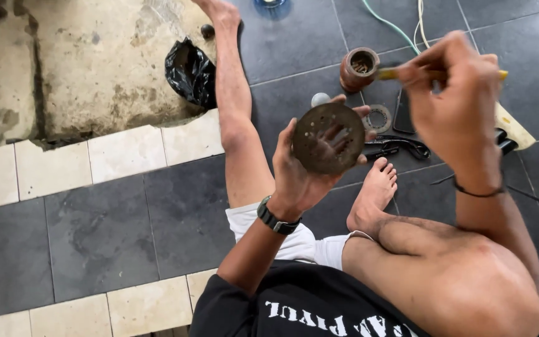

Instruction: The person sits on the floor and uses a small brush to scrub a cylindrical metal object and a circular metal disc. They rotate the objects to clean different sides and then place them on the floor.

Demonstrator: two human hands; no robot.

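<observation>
rusty perforated disc (327, 138) in left hand (301, 175), yellow-handled tool (389, 73) in right hand (453, 87)

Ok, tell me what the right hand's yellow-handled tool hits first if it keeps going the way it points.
Likely the brown cylindrical part on the floor: the tool in the right hand points left at it, though depth is unclear.

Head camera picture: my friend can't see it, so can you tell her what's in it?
A person sitting on a dark tiled floor holds a round, rusty perforated metal disc in the left hand, while the right hand holds a thin yellow-handled tool above it. A rusty cylindrical part, a metal ring and black pliers lie nearby.
</observation>
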